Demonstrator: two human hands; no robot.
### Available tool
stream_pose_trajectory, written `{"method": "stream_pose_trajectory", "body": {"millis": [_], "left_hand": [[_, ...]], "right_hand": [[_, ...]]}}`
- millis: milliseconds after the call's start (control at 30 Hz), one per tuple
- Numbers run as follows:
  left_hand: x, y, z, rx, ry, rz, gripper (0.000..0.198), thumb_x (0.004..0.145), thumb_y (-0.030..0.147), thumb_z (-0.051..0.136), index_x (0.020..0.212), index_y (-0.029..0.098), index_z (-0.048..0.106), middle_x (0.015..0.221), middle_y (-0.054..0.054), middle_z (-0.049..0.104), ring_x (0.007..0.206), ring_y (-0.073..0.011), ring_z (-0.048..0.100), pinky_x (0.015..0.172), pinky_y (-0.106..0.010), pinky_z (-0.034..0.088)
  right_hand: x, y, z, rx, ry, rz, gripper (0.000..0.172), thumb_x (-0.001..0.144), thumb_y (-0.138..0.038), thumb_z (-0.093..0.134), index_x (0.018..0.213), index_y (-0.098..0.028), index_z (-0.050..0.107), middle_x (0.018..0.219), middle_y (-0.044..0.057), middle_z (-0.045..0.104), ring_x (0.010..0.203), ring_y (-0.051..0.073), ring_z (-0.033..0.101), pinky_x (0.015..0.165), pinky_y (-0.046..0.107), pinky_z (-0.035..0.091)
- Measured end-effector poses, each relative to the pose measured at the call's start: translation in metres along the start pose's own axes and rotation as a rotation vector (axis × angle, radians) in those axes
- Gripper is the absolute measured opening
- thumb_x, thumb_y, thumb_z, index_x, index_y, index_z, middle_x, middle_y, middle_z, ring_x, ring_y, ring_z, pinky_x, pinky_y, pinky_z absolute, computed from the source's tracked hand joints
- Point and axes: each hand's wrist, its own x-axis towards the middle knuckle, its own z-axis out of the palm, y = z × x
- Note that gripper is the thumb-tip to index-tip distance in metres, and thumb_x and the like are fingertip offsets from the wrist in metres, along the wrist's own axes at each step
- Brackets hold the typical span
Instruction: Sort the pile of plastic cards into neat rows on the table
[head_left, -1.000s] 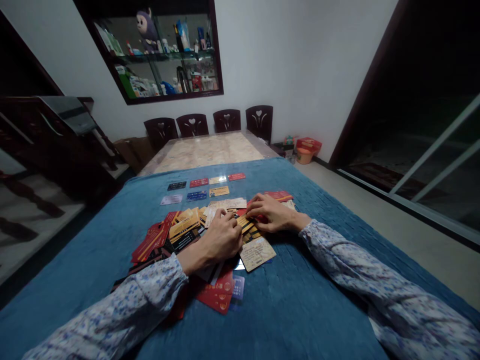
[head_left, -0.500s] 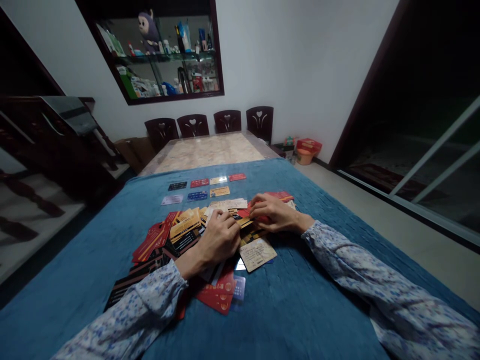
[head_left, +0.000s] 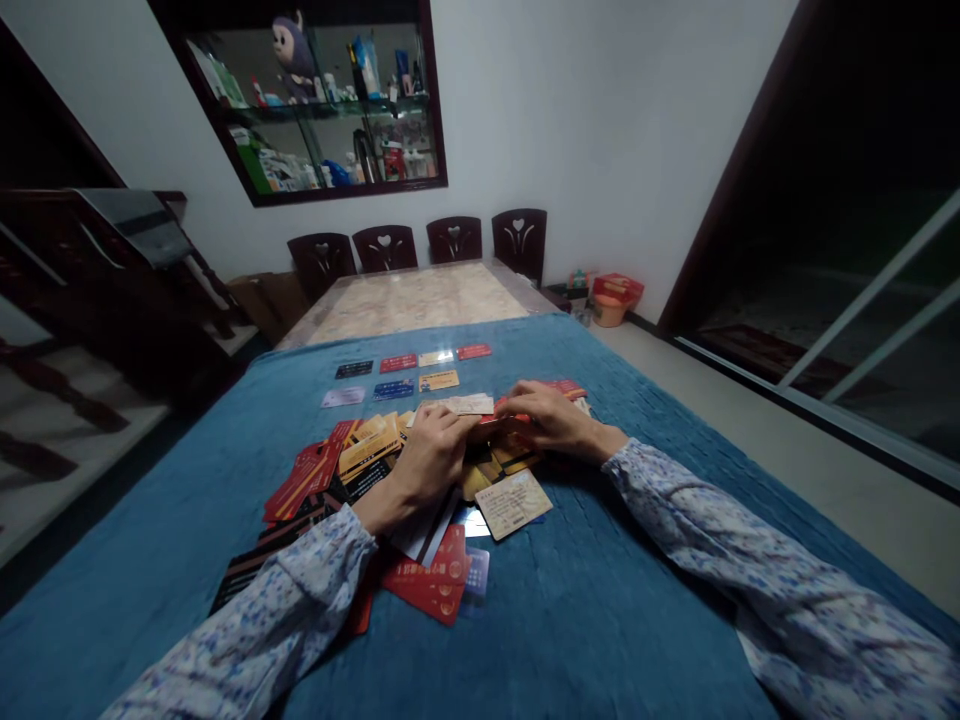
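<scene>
A loose pile of plastic cards, red, yellow, black and beige, lies on a blue tablecloth. My left hand rests on the middle of the pile with its fingers curled. Its fingertips pinch one end of a red card. My right hand grips the other end of that card from the right. A beige card lies just in front of my hands, and red cards lie nearer to me. Beyond the pile, two short rows of single cards are laid out flat.
Past the cloth the marbled tabletop runs to a row of dark wooden chairs. A wall niche with glass shelves holds bottles and a plush toy. A red basket sits on the floor at the right, next to a sliding glass door.
Both hands moved slightly away from me over the pile. The yellow cards they were touching are left lying, and a red card is now between their fingertips.
</scene>
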Motion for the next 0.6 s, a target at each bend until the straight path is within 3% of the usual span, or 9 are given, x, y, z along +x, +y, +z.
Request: {"method": "stream_pose_trajectory", "body": {"millis": [133,600], "left_hand": [[0.002,-0.002,0.003,0.007,0.007,-0.038,0.042,0.090,0.005,0.048,0.123,0.021,0.068,0.103,-0.009,0.075,0.096,-0.0238,0.062,0.086,-0.040,0.045],[-0.002,-0.009,0.004,-0.064,-0.038,-0.152,0.045,0.085,0.004,0.050,0.122,0.023,0.069,0.108,-0.008,0.073,0.101,-0.0250,0.061,0.089,-0.041,0.046]], "right_hand": [[0.000,0.001,0.006,-0.005,0.031,0.047,0.026,0.100,-0.024,0.053,0.119,-0.021,0.071,0.100,0.011,0.063,0.089,0.020,0.060,0.081,0.036,0.053],[-0.001,-0.002,0.013,-0.081,0.175,-0.009,0.028,0.105,-0.027,0.044,0.114,-0.021,0.070,0.088,0.009,0.069,0.090,0.023,0.054,0.080,0.037,0.047]]}}
